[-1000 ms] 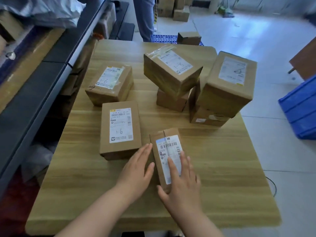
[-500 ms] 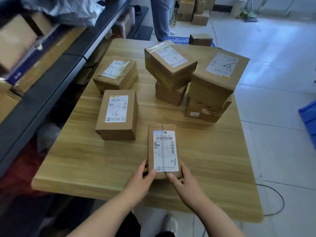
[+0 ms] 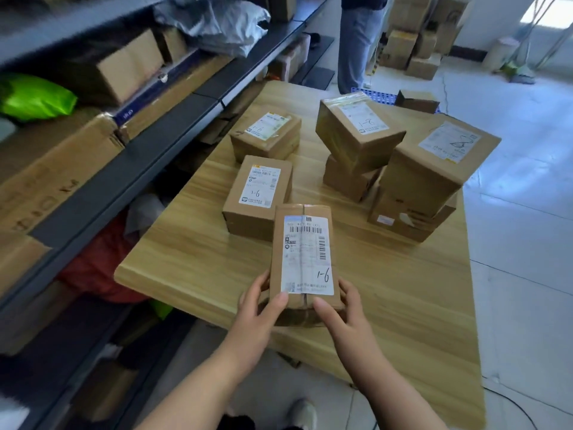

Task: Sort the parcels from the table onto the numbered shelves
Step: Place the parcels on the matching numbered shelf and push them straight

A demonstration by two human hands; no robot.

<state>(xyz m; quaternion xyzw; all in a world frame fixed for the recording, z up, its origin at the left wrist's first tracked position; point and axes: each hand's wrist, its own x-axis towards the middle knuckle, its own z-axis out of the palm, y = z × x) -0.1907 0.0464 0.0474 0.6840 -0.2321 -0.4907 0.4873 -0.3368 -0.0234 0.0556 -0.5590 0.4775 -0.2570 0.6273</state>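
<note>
A narrow brown parcel (image 3: 305, 252) with a white label marked 1-6 is lifted above the wooden table (image 3: 201, 262) near its front edge. My left hand (image 3: 260, 308) grips its near left corner, thumb on top. My right hand (image 3: 341, 315) grips the near right corner the same way. Two more parcels marked 1-6 lie on the table: one (image 3: 259, 197) just behind the held one, another (image 3: 266, 136) further back. A tilted parcel (image 3: 359, 131) marked 1-6 leans on a pile at the right, beside a big box (image 3: 434, 169).
Grey metal shelves (image 3: 124, 169) run along the left, holding cardboard boxes, a green bag (image 3: 34, 97) and a grey bag (image 3: 217, 23). A person's legs (image 3: 356, 41) stand beyond the table. More boxes (image 3: 412, 48) are stacked on the floor at the back.
Both hands moved from lying on top of the narrow parcel to gripping its near end. The parcel turned label-up toward me and came off the table. My view shifted toward the shelves.
</note>
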